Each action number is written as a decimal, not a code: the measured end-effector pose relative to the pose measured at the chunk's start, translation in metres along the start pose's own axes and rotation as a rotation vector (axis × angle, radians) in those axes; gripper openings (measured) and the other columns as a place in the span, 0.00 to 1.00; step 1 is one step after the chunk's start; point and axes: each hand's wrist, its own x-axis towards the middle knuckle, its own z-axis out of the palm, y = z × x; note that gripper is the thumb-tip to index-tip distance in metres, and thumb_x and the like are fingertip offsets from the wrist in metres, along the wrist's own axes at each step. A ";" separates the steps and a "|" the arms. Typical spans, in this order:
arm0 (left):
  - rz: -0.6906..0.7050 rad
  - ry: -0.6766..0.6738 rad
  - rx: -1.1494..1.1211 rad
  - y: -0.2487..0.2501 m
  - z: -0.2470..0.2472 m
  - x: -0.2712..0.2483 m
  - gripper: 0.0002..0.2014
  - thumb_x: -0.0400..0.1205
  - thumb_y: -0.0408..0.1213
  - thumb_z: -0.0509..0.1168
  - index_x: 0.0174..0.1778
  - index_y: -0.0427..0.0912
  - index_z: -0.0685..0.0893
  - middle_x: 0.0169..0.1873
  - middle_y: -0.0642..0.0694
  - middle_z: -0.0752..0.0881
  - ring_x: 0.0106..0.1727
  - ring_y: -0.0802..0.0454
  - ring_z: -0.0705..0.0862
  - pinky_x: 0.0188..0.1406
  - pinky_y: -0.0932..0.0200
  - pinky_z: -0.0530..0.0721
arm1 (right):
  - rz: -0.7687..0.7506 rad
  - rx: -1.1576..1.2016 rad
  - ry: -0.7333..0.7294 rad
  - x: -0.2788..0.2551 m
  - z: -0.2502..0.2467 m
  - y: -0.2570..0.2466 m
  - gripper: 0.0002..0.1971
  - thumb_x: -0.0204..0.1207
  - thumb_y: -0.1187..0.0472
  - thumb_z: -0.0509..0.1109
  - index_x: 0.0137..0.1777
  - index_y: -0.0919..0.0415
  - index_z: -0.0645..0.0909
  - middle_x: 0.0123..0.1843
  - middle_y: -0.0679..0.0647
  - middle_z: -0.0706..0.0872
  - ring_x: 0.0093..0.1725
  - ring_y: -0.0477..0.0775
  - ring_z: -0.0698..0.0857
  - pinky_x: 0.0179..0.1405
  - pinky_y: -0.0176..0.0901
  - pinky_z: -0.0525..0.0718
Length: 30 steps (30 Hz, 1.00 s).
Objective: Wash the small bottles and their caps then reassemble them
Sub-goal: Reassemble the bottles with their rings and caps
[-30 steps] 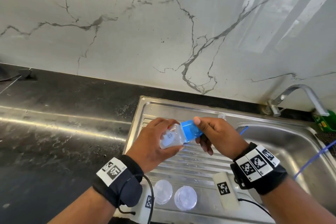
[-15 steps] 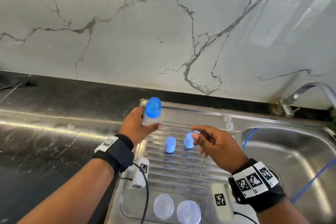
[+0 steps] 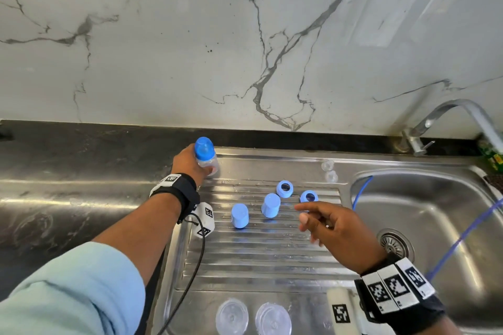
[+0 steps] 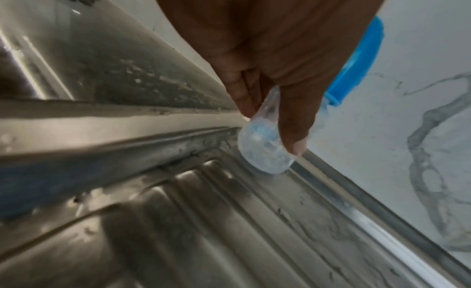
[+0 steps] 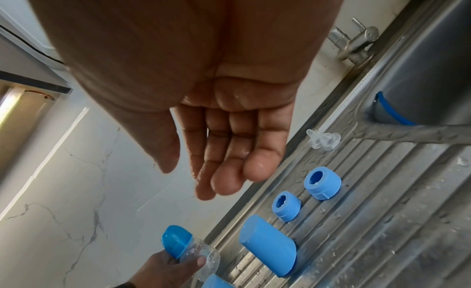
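Left hand (image 3: 190, 164) grips capped bottle (image 3: 206, 156) at drainboard's (image 3: 258, 250) far-left corner; bottle base contact unclear, fingers partly hidden. Right hand (image 3: 333, 228) empty, fingers relaxed, above loose caps (image 3: 270, 205).

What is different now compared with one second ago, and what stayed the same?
The right hand let go of the capped bottle and moved back, open, above the drainboard. The left hand carried the bottle left and away to the drainboard's far corner, upright, still gripping it. The two clear bottles at the near edge have not moved.
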 end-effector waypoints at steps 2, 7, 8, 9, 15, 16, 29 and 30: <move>-0.021 -0.021 -0.002 -0.005 0.003 -0.001 0.27 0.74 0.37 0.80 0.68 0.44 0.81 0.60 0.45 0.88 0.62 0.43 0.86 0.64 0.54 0.79 | 0.007 -0.004 -0.005 -0.001 0.002 0.000 0.08 0.82 0.54 0.72 0.59 0.45 0.87 0.42 0.47 0.92 0.32 0.48 0.86 0.38 0.32 0.80; 0.009 -0.038 0.002 -0.015 0.003 -0.011 0.34 0.72 0.34 0.82 0.74 0.44 0.77 0.66 0.44 0.86 0.67 0.42 0.84 0.68 0.54 0.77 | 0.002 -0.046 -0.030 -0.002 0.007 -0.003 0.08 0.83 0.55 0.71 0.60 0.46 0.87 0.42 0.45 0.92 0.32 0.45 0.86 0.39 0.32 0.81; 0.018 -0.026 -0.007 -0.017 0.001 -0.015 0.36 0.72 0.34 0.82 0.75 0.44 0.76 0.67 0.44 0.85 0.68 0.43 0.83 0.67 0.55 0.76 | 0.000 -0.057 -0.036 -0.003 0.008 -0.005 0.08 0.83 0.55 0.71 0.60 0.46 0.87 0.41 0.45 0.92 0.32 0.45 0.86 0.39 0.33 0.82; 0.019 -0.016 -0.023 -0.018 -0.002 -0.020 0.38 0.72 0.34 0.82 0.77 0.45 0.75 0.69 0.45 0.84 0.70 0.43 0.82 0.69 0.53 0.76 | -0.005 -0.069 -0.039 -0.005 0.009 -0.006 0.08 0.83 0.55 0.72 0.59 0.46 0.87 0.41 0.44 0.92 0.32 0.45 0.86 0.39 0.33 0.82; 0.105 0.078 -0.068 -0.036 -0.026 -0.071 0.31 0.77 0.38 0.79 0.75 0.47 0.77 0.68 0.48 0.83 0.66 0.53 0.81 0.69 0.55 0.79 | -0.046 -0.155 -0.114 -0.021 0.025 -0.016 0.11 0.79 0.52 0.77 0.61 0.44 0.88 0.42 0.42 0.91 0.37 0.43 0.87 0.45 0.30 0.82; 0.130 0.093 -0.074 -0.038 -0.031 -0.082 0.27 0.78 0.38 0.78 0.72 0.48 0.79 0.65 0.49 0.85 0.63 0.54 0.82 0.67 0.55 0.80 | -0.058 -0.146 -0.150 -0.025 0.028 -0.017 0.12 0.77 0.51 0.78 0.60 0.44 0.88 0.43 0.42 0.91 0.38 0.44 0.87 0.45 0.31 0.82; 0.138 0.114 -0.319 -0.043 -0.055 -0.198 0.10 0.83 0.37 0.71 0.57 0.55 0.88 0.51 0.60 0.90 0.53 0.59 0.88 0.56 0.57 0.85 | -0.322 -0.523 -0.528 -0.071 0.052 0.027 0.35 0.65 0.36 0.81 0.73 0.36 0.76 0.66 0.38 0.76 0.68 0.41 0.72 0.70 0.32 0.68; 0.159 0.103 -0.313 -0.040 -0.055 -0.199 0.10 0.83 0.37 0.71 0.56 0.56 0.88 0.51 0.60 0.90 0.52 0.61 0.87 0.54 0.59 0.84 | -0.309 -0.502 -0.501 -0.072 0.051 0.027 0.33 0.66 0.39 0.81 0.72 0.38 0.77 0.64 0.38 0.77 0.64 0.40 0.75 0.65 0.27 0.70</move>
